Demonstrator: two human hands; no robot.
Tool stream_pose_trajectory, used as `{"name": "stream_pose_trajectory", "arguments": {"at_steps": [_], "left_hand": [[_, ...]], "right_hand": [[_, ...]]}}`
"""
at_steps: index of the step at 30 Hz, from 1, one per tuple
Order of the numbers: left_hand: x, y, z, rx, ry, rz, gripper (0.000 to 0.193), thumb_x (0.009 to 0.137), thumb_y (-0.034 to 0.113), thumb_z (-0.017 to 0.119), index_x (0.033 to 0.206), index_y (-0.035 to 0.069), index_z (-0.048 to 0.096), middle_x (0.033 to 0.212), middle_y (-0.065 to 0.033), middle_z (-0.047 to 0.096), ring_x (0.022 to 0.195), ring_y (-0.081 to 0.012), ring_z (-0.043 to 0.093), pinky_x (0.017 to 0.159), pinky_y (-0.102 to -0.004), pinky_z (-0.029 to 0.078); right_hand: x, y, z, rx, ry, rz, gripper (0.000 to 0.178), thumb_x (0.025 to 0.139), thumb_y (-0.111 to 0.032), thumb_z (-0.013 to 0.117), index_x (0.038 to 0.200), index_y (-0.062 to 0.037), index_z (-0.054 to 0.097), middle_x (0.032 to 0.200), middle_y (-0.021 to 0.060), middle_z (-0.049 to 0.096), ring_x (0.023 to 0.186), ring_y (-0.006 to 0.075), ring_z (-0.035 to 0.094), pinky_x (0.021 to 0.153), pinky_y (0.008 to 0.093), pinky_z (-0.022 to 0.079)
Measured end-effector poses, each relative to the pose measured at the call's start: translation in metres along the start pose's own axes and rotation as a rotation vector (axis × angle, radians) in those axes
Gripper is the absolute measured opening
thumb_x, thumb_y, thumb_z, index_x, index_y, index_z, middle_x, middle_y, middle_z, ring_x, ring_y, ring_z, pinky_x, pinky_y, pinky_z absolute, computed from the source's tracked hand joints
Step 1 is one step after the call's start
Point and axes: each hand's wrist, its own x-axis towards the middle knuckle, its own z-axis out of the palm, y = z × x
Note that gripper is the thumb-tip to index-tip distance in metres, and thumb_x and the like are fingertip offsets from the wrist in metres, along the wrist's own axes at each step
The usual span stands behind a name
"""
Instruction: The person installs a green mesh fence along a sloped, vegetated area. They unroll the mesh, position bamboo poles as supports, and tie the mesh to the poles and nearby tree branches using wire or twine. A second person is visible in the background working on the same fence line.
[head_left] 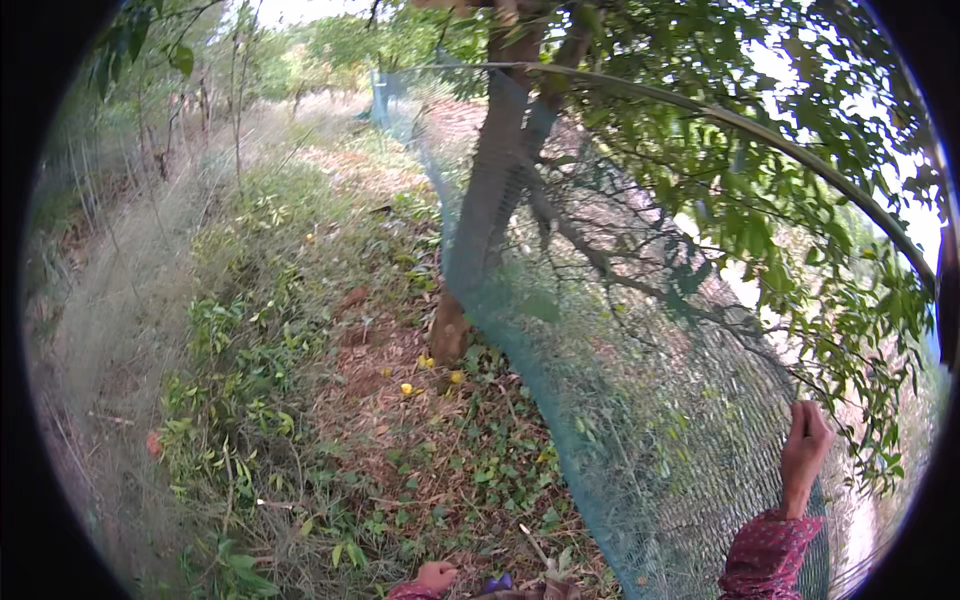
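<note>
My right hand is raised at the right, in a patterned dark red sleeve. Its fingers are closed at the right edge of a green mesh net, close to thin leafy twigs. The net stretches from there past a tree trunk and into the distance. Low at the bottom edge, my left hand is curled closed, and whatever may be in it is hidden. Small yellow fruits lie on the ground at the foot of the trunk.
A long curved pole arches over the net's upper side. Branches reach right behind the mesh. Low green plants, dry leaves and cut sticks cover the ground. Brush and thin trees stand at the left.
</note>
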Motion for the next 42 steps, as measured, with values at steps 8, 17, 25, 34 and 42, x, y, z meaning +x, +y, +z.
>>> {"name": "stream_pose_trajectory", "arguments": {"at_steps": [8, 17, 25, 34, 42], "left_hand": [[-0.068, -0.067, -0.036, -0.322, 0.287, -0.233, 0.024, 0.083, 0.020, 0.063, 0.093, 0.000, 0.070, 0.071, -0.0059, 0.068, 0.068, -0.0118, 0.066, 0.062, -0.0261, 0.053], [-0.031, -0.032, -0.064, -0.285, 0.404, -0.325, 0.023, 0.081, 0.018, 0.066, 0.092, -0.002, 0.069, 0.070, -0.0081, 0.068, 0.062, -0.0118, 0.064, 0.059, -0.0278, 0.052], [0.122, -0.014, -0.136, -0.175, 0.368, -0.169, 0.027, 0.075, 0.022, 0.064, 0.091, 0.001, 0.070, 0.075, -0.0080, 0.070, 0.068, -0.0143, 0.066, 0.068, -0.0293, 0.052], [0.236, 0.106, -0.244, -0.281, 0.498, 0.196, 0.026, 0.081, 0.015, 0.063, 0.099, -0.004, 0.065, 0.082, -0.0141, 0.067, 0.071, -0.0206, 0.064, 0.065, -0.0342, 0.051], [0.329, 0.113, -0.334, -0.511, 0.374, 0.131, 0.022, 0.085, 0.011, 0.061, 0.101, -0.003, 0.065, 0.076, -0.0105, 0.066, 0.063, -0.0164, 0.062, 0.058, -0.0296, 0.051]], "right_hand": [[0.033, -0.077, 0.090, -0.258, -0.161, 0.119, 0.022, 0.090, -0.022, 0.056, 0.094, -0.0010, 0.060, 0.086, 0.0160, 0.060, 0.075, 0.0309, 0.058, 0.064, 0.0403, 0.044], [0.130, -0.166, 0.258, -0.316, -0.142, -0.129, 0.037, 0.092, -0.033, 0.052, 0.113, -0.0026, 0.055, 0.088, 0.0130, 0.064, 0.075, 0.0286, 0.064, 0.061, 0.0384, 0.047], [0.180, -0.166, 0.334, -0.476, 0.068, -0.281, 0.034, 0.089, -0.024, 0.057, 0.113, 0.0003, 0.058, 0.095, 0.0142, 0.065, 0.068, 0.0247, 0.063, 0.057, 0.0335, 0.048], [0.253, -0.245, 0.424, -0.342, 0.188, -0.312, 0.028, 0.085, -0.019, 0.062, 0.105, -0.0001, 0.057, 0.085, 0.0114, 0.060, 0.068, 0.0271, 0.059, 0.056, 0.0357, 0.044], [0.265, -0.269, 0.455, -0.379, 0.323, -0.218, 0.017, 0.081, -0.004, 0.064, 0.096, 0.0037, 0.063, 0.092, 0.0143, 0.063, 0.080, 0.0262, 0.063, 0.068, 0.0338, 0.049]]}}
